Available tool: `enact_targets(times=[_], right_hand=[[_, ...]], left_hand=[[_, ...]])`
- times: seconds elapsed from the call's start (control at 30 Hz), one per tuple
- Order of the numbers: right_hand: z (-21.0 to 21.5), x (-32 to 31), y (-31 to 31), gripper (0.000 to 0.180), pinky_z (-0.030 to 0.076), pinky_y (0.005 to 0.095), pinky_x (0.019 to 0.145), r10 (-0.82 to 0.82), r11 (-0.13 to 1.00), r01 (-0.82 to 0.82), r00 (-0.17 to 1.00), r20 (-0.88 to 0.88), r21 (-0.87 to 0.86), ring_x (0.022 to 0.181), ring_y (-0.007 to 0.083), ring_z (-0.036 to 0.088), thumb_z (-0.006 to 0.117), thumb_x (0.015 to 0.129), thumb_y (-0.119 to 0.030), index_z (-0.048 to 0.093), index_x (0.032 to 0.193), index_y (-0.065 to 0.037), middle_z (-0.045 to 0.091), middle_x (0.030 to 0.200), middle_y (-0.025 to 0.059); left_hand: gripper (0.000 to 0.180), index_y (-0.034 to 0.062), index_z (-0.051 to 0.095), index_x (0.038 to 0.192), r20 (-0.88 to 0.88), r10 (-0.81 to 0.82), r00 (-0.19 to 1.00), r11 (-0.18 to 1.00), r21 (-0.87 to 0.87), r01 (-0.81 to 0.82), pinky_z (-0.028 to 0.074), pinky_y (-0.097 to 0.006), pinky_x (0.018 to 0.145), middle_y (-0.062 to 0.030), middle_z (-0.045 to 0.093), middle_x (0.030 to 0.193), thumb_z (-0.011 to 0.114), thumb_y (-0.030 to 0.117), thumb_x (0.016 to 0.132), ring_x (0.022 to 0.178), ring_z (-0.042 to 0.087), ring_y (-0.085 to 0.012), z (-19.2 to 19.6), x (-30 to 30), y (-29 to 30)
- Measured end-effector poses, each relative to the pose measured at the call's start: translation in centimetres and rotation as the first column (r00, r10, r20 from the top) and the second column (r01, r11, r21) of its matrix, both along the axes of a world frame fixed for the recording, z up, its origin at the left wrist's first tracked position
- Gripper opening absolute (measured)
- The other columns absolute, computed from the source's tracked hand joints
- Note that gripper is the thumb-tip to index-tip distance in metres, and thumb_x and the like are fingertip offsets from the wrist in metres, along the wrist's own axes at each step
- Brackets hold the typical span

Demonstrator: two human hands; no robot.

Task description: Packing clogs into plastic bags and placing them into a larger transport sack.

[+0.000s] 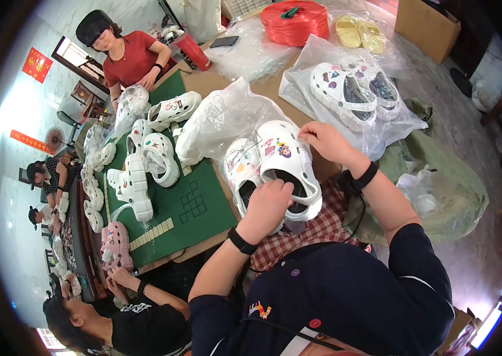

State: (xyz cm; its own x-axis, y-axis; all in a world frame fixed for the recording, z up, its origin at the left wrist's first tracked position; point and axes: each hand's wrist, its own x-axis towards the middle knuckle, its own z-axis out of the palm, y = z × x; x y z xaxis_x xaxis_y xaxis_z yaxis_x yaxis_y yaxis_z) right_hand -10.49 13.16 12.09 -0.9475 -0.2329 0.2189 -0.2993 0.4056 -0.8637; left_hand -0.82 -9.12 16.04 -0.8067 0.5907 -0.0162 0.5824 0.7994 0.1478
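Observation:
A pair of white clogs with colourful charms is in front of me, toes pointing away, at the table's edge. My left hand [270, 206] is closed at the heel openings, its fingers curled into the right-hand white clog [286, 151]; the left-hand white clog [242, 167] lies against it. My right hand [325, 142] has its fingers bent and their tips together at the outer side of the right clog's toe; what they pinch, if anything, is hidden. Just beyond the toes spreads a clear plastic bag [233, 110].
Several white clogs [160, 159] lie on the green mat [194, 204]. Bagged clogs [346, 89], a red twine roll [294, 24] and a phone [225, 41] are farther back. A co-worker handles a pink clog [116, 246] at left; another sits across the table. A greenish sack [453, 184] stands at right.

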Motion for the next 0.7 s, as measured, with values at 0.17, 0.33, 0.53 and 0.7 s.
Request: enact_targets(times=[0.17, 0.33, 0.53, 0.7], right_hand=[[0.8, 0.1, -0.8, 0.017, 0.05, 0.0375, 0.079, 0.095, 0.97, 0.014, 0.896, -0.434, 0.241, 0.084, 0.0308, 0.062, 0.062, 0.082, -0.014, 0.067, 0.095, -0.004, 0.064, 0.085, 0.0127], [2.2, -0.1, -2.1, 0.017, 0.05, 0.0401, 0.078, 0.217, 0.889, -0.018, 0.896, -0.388, 0.457, 0.084, 0.033, 0.062, 0.063, 0.079, -0.011, 0.066, 0.094, -0.004, 0.065, 0.088, 0.0132], [1.8, -0.6, -3.1, 0.015, 0.049, 0.0404, 0.074, -0.189, 0.973, 0.223, 0.923, -0.335, 0.066, 0.081, 0.0342, 0.061, 0.062, 0.083, -0.013, 0.065, 0.093, -0.002, 0.064, 0.086, 0.0145], [2.1, -0.1, -0.4, 0.011, 0.048, 0.04, 0.076, 0.125, 0.975, -0.053, 0.934, -0.336, 0.216, 0.084, 0.0336, 0.059, 0.064, 0.083, -0.011, 0.064, 0.091, -0.003, 0.061, 0.088, 0.0133]], left_hand=[[0.046, 0.0074, 0.058, 0.11, -0.117, -0.189, 0.975, 0.979, 0.059, 0.196, 0.042, -0.041, 0.094, -0.0136, 0.057, 0.12, 0.076, 0.023, 0.071, 0.112, 0.055, -0.0275, -0.7, 0.5, -0.9], [0.049, 0.0066, 0.056, 0.114, -0.141, -0.195, 0.971, 0.979, 0.035, 0.202, 0.04, -0.044, 0.097, -0.0133, 0.056, 0.127, 0.075, 0.022, 0.071, 0.117, 0.052, -0.0283, -1.3, 0.6, -0.9], [0.06, 0.0058, 0.053, 0.125, -0.111, -0.176, 0.978, 0.983, 0.036, 0.181, 0.042, -0.045, 0.093, -0.0113, 0.056, 0.127, 0.074, 0.024, 0.072, 0.115, 0.054, -0.0267, -0.5, 0.6, 0.2], [0.065, 0.0055, 0.053, 0.127, -0.134, -0.169, 0.976, 0.986, -0.021, 0.168, 0.042, -0.051, 0.092, -0.0122, 0.055, 0.129, 0.076, 0.03, 0.072, 0.115, 0.053, -0.0267, -1.4, 0.7, 0.5]])
